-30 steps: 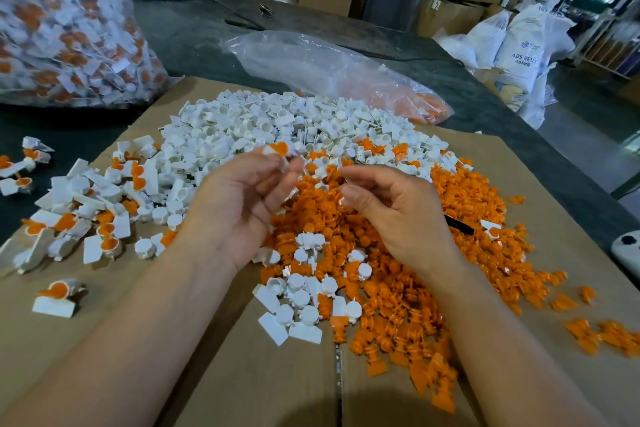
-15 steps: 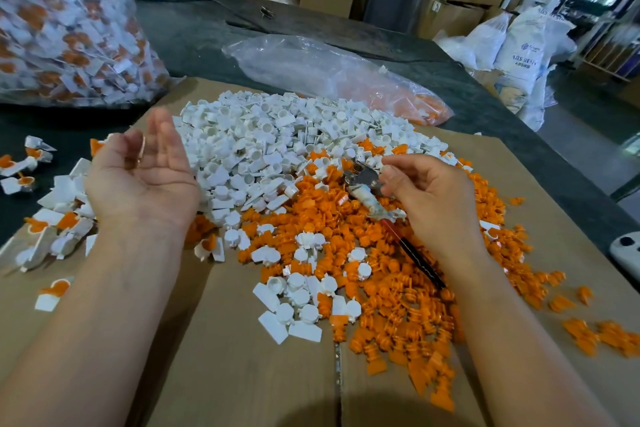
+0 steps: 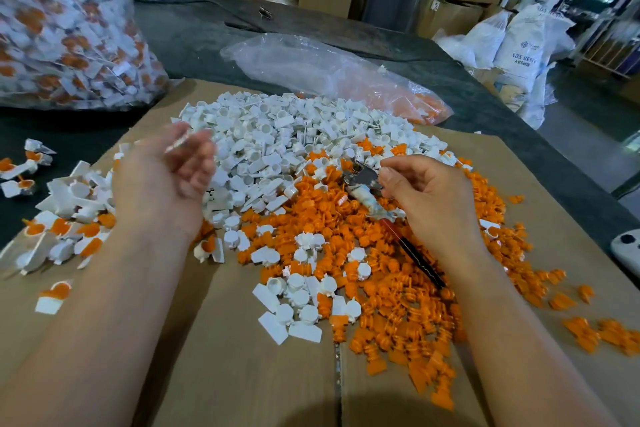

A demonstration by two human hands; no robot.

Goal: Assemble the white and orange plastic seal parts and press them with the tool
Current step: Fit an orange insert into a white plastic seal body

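A heap of white seal parts (image 3: 277,135) and a heap of orange seal parts (image 3: 388,291) lie on a cardboard sheet (image 3: 242,364). My right hand (image 3: 429,198) grips the pliers-like tool (image 3: 362,178) near its metal head, over the orange heap; the red and black handle runs back under my wrist. My left hand (image 3: 166,180) hovers palm up at the left edge of the white heap, blurred, fingers loosely curled. A small white blur sits at its fingertips, and I cannot tell whether it is held. Assembled white and orange seals (image 3: 62,229) lie to the left.
A large clear bag of assembled seals (image 3: 62,28) stands at the back left. A nearly flat plastic bag (image 3: 329,73) with some orange parts lies behind the heaps. A white device (image 3: 627,250) sits at the right edge of the dark table. Cardboard boxes and sacks stand beyond.
My left hand swung left from the centre with the joined seal, then moved right toward the white heap. My right hand picked up the tool and holds it over the orange parts.
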